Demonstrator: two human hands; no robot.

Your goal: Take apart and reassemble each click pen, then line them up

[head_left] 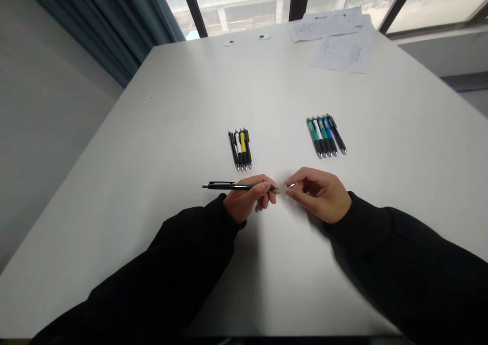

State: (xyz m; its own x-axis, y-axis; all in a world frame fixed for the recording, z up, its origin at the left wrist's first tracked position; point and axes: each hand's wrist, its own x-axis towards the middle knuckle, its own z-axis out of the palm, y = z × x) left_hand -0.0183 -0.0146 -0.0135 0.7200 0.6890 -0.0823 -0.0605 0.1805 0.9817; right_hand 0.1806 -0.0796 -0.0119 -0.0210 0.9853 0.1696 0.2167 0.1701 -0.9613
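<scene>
Black sleeves [171, 263] reach up from the bottom; at center, the left hand [247, 198] grips a pen [232, 185] level, its tip aimed at a silver piece [291, 185] pinched by the right hand [320, 195].

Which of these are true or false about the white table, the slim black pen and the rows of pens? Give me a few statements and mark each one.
The left hand holds a slim black pen. True.
The right hand is empty. False: it pinches a small silver metal piece.
The row of pens nearer the left hand includes a yellow barrel. True.
The other row of pens has red barrels. False: its barrels are green, blue, white and black.
Sheets of printed white paper lie at the far end of the white table. True.
</scene>
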